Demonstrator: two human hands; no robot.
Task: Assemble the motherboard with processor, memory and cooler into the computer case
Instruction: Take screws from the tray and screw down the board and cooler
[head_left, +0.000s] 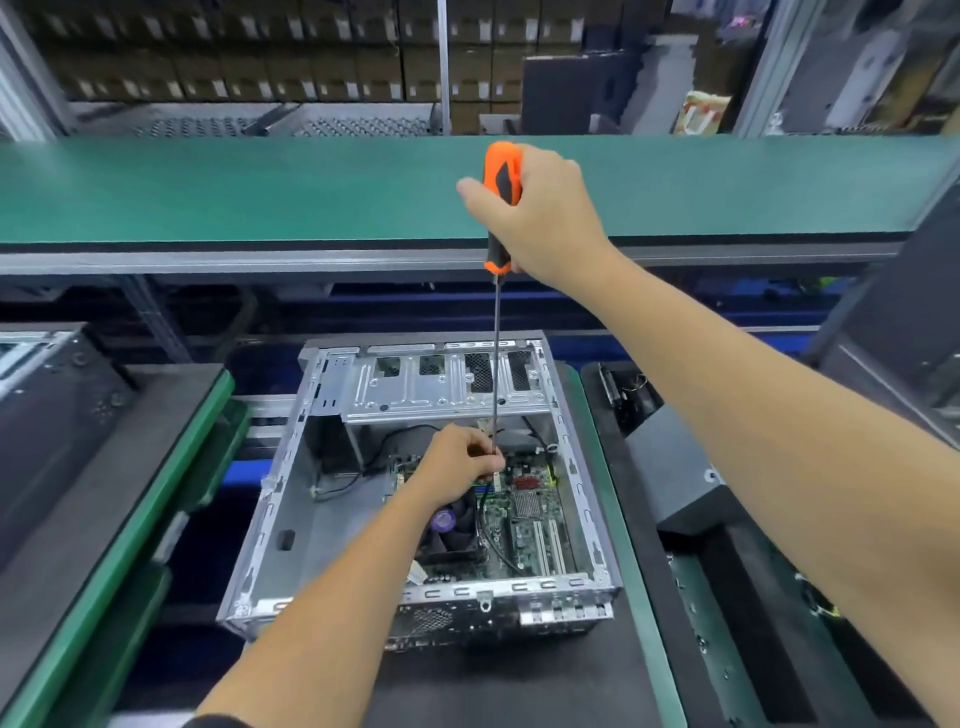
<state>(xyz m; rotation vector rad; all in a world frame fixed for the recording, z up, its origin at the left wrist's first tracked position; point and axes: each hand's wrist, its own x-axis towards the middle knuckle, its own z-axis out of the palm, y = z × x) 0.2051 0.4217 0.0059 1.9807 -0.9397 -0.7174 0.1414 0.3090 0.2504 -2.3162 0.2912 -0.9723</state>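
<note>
The left hand (460, 462) pinches the thin steel shaft low down, steadying the tip; the right hand (540, 218) is clenched round the orange-and-black handle of the long screwdriver (497, 364), which stands almost upright, tip down into the open grey steel computer case (332, 525); the green motherboard (530, 525) with its black fan cooler (452, 530) already lies flat inside that case, long axis running front to back; fastening seems under way, the screws hidden.
</note>
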